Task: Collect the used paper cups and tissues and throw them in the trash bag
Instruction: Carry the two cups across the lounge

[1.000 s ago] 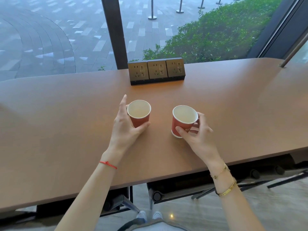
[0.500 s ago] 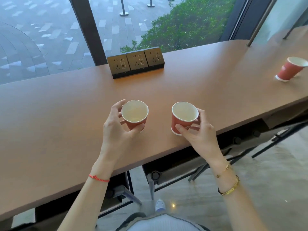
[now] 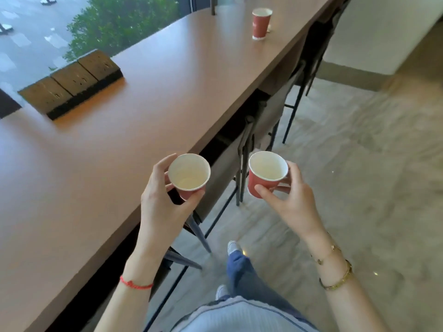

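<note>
My left hand [image 3: 163,207] grips a small red paper cup [image 3: 189,174] with a white inside, held upright in the air just past the counter's near edge. My right hand [image 3: 287,202] holds a second red paper cup [image 3: 266,174] the same way, over the floor. Both cups look nearly empty. A third red paper cup [image 3: 261,23] stands upright on the brown counter [image 3: 143,104] far ahead, close to its right edge. No tissue or trash bag is in view.
A black block of power sockets [image 3: 72,82] sits on the counter near the window. Stools and chairs with black metal legs [image 3: 247,149] are tucked under the counter's edge. Beige stone floor [image 3: 359,164] stretches to the right. My legs and shoes show below.
Both hands lifted their cups off the counter and drew them back past its edge. The view turned right along the counter, bringing the third cup into sight.
</note>
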### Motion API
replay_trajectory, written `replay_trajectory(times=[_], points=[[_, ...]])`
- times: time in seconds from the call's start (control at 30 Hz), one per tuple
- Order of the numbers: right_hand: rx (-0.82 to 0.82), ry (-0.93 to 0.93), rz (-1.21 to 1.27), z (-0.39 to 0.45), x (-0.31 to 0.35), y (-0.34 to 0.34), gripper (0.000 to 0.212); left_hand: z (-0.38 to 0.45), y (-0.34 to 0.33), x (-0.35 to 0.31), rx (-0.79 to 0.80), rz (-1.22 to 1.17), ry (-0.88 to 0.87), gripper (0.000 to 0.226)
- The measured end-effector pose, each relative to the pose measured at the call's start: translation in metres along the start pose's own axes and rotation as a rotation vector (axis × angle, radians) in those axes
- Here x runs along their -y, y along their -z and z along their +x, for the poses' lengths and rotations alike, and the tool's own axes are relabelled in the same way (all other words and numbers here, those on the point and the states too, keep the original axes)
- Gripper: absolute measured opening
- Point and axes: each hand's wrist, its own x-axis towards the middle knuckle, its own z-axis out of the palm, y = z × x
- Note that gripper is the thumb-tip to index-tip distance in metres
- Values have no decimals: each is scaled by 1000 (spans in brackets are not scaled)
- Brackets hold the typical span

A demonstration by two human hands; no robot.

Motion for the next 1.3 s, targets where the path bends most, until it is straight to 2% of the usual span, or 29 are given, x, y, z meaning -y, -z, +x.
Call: replay_trajectory(times=[0.27,0.53,0.87,1.3], points=[[-307,-224,-72,-100,-36,80,71,-29,-83,-45,321,-103,-115,75],[-602,-398,-109,-172,-67,176,60,-48,-204,-122,622,-163,-317,74],[-906,-524,-193,-266,-116,339,61,-126,-382,-249,879,-319,-484,69],[-1214,-715,-186,-332,-186,475,60,-193,-556,-376,1138,-345,-631,68]])
